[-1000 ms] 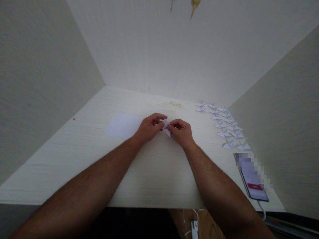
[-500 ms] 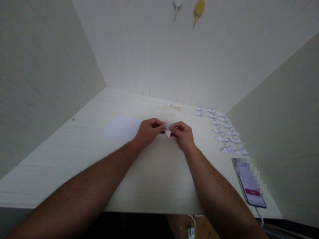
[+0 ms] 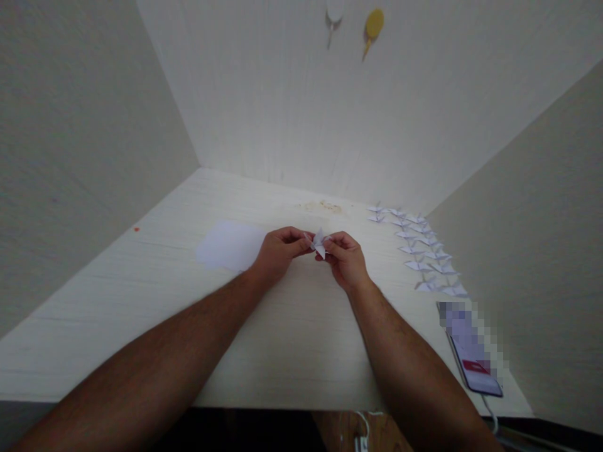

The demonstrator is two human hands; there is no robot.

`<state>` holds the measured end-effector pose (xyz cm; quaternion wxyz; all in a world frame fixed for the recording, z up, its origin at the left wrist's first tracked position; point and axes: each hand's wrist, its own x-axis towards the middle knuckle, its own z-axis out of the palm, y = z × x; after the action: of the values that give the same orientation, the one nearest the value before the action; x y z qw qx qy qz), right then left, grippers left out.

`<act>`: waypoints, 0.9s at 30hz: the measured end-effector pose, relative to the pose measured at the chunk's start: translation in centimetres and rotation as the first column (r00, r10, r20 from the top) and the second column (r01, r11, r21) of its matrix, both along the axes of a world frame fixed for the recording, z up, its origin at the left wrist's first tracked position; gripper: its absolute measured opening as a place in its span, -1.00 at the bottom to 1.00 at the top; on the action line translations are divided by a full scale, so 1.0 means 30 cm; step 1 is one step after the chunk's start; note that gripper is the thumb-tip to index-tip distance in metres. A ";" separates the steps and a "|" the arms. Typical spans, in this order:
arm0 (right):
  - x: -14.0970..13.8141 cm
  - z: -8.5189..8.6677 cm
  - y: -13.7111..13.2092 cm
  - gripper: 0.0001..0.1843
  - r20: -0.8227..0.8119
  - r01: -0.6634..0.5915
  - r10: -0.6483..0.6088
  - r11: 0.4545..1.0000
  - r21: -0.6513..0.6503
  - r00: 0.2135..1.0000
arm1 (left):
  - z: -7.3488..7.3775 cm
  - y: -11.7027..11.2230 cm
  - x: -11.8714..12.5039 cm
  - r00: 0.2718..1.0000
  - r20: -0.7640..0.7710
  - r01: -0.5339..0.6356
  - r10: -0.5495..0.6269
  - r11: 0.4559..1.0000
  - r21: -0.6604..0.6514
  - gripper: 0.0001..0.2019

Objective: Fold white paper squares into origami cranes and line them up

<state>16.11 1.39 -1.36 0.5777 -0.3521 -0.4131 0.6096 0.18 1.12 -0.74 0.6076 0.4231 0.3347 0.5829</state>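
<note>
A small white folded paper crane (image 3: 320,243) is held up between both hands over the middle of the table. My left hand (image 3: 282,251) pinches its left side between thumb and forefinger. On the other side, my right hand (image 3: 345,256) grips it with thumb and fingers, the fingertips partly behind the paper. One pointed flap sticks up and another points down toward me. White paper sheets (image 3: 228,245) lie flat on the table, just left of my left hand.
Several finished white paper cranes (image 3: 414,250) stand in rows at the right of the table (image 3: 282,351). Nearer me lies a phone (image 3: 473,358) with a cable plugged in. Panels enclose the back and sides; a white hook (image 3: 335,11) and a yellow hook (image 3: 375,24) are on the back panel.
The paper crane has turned between my fingers, and more of its upright point shows. Both hands keep their pinch in nearly the same place. The whole view has shifted slightly.
</note>
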 end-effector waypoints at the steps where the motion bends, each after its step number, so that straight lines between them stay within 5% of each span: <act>1: 0.000 0.000 0.001 -0.73 0.004 -0.004 0.004 1.000 0.000 1.000 | 0.003 -0.003 0.001 1.000 -0.002 0.003 -0.003 1.000 0.001 -0.80; 7: -0.003 -0.002 -0.001 -0.71 0.150 0.013 -0.013 1.000 -0.001 0.989 | 0.037 -0.013 -0.012 0.998 -0.060 0.008 -0.010 1.000 -0.029 -0.77; 13: -0.010 -0.008 -0.011 -0.81 0.364 0.007 -0.037 0.997 0.082 0.931 | 0.050 0.006 -0.030 0.916 -0.400 0.010 -0.019 1.000 -0.025 -0.83; 20: -0.017 -0.013 -0.005 -0.83 0.459 0.105 -0.173 0.980 0.169 0.871 | 0.041 0.002 -0.043 0.852 -0.523 0.075 -0.022 0.994 0.081 -0.80; 27: -0.033 0.001 -0.016 -0.68 0.543 0.115 -0.138 0.990 0.077 0.828 | 0.023 0.005 -0.043 0.811 -0.563 -0.104 0.161 0.986 0.131 -0.84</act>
<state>15.12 0.92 -1.31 0.4819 -0.5261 -0.5489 0.4356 -1.11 1.28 -0.05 0.4167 0.5820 0.5021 0.4854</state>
